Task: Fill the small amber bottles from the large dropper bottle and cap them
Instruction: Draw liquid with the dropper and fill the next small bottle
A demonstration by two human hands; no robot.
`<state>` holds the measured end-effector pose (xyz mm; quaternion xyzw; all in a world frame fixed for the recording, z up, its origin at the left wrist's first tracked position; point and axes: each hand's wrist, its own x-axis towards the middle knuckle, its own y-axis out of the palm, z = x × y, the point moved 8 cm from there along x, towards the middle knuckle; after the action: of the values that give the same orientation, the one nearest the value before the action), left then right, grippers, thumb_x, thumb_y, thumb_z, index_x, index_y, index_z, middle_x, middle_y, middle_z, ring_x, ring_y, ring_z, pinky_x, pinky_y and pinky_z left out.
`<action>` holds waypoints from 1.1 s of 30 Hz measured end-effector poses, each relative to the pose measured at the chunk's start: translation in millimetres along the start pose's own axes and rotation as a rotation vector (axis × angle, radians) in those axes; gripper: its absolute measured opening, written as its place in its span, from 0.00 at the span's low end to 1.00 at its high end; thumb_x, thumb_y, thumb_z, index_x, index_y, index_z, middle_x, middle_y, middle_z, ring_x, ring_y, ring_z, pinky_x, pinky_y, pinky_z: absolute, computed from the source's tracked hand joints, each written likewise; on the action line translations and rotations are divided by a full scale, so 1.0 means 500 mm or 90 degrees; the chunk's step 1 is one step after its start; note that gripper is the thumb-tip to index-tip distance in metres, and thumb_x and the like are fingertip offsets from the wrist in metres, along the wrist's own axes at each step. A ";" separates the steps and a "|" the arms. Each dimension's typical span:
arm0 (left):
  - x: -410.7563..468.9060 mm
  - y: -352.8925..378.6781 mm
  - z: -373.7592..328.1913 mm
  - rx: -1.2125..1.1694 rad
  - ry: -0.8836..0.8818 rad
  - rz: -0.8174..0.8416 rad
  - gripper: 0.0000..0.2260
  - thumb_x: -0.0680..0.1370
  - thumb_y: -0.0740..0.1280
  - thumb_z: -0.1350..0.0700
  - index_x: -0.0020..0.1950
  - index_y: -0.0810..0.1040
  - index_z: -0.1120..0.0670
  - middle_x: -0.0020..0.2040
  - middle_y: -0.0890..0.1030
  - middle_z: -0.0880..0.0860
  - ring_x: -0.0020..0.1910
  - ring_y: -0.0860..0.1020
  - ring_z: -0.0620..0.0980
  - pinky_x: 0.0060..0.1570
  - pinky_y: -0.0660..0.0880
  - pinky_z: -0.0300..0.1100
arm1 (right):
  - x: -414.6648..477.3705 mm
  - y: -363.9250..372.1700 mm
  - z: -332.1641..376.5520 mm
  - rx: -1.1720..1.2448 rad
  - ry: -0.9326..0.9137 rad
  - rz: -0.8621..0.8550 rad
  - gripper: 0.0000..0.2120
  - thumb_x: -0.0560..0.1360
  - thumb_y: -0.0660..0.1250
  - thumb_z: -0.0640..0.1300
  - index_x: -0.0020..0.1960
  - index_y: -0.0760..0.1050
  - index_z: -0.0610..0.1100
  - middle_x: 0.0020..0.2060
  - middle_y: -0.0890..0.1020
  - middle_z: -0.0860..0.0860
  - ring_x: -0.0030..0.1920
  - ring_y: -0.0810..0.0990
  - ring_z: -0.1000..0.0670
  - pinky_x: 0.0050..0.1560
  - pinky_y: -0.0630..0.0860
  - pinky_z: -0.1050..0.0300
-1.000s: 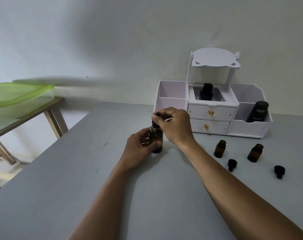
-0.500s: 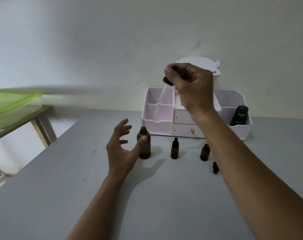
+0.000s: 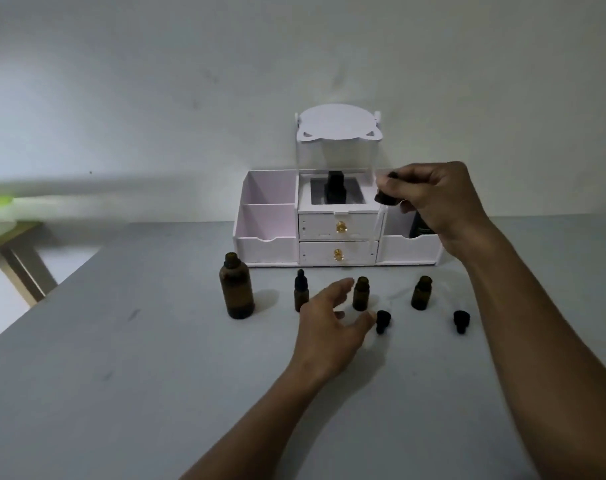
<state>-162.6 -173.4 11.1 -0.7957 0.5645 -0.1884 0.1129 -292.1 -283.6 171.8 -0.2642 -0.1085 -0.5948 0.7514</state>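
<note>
Along the far worktop (image 3: 128,358), before a white organizer (image 3: 267,249), stand one large dropper bottle (image 3: 236,292), uncapped, at ten o'clock from the left hand (image 3: 329,327), and three small amber bottles: the capped bottle (image 3: 300,293) at eleven, then the middle bottle (image 3: 361,293) and the right bottle (image 3: 421,293), both open, at one and two, with two loose caps, the left cap (image 3: 383,321) and the right cap (image 3: 461,320). Of the hands, the left is spread and empty, fingertips just beside the middle bottle; the right hand (image 3: 440,202), up at one o'clock, pinches the dropper (image 3: 386,199), glass tube pointing down. One bottle looks done, I judge; two fills and two cappings remain.

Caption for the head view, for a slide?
Right hand holds the dropper aloft; left hand, open, reaches toward an uncapped small amber bottle.
</note>
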 end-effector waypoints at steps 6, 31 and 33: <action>0.050 0.017 0.040 -0.029 -0.068 -0.029 0.32 0.77 0.74 0.57 0.79 0.65 0.53 0.76 0.71 0.52 0.74 0.71 0.49 0.70 0.66 0.38 | -0.001 0.004 -0.037 -0.016 0.034 0.017 0.03 0.74 0.74 0.42 0.47 0.84 0.44 0.36 0.85 0.54 0.30 0.81 0.65 0.29 0.74 0.71; 0.073 0.026 0.041 -0.003 -0.048 -0.043 0.19 0.77 0.73 0.62 0.68 0.79 0.53 0.62 0.84 0.49 0.57 0.81 0.41 0.57 0.72 0.26 | 0.010 0.041 -0.111 -0.096 0.061 0.020 0.07 0.72 0.77 0.44 0.48 0.87 0.43 0.39 0.87 0.50 0.41 0.86 0.53 0.55 0.83 0.45; 0.074 0.025 0.043 0.001 -0.047 -0.045 0.19 0.77 0.73 0.62 0.68 0.79 0.53 0.61 0.84 0.49 0.55 0.80 0.40 0.52 0.69 0.22 | 0.009 0.041 -0.109 -0.095 0.055 0.016 0.06 0.71 0.77 0.44 0.46 0.86 0.43 0.38 0.87 0.51 0.40 0.86 0.54 0.55 0.83 0.45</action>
<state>-153.6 -213.3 -6.7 -0.8213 0.5315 -0.1633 0.1274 -279.5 -312.9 122.7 -0.2948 -0.0279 -0.6026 0.7410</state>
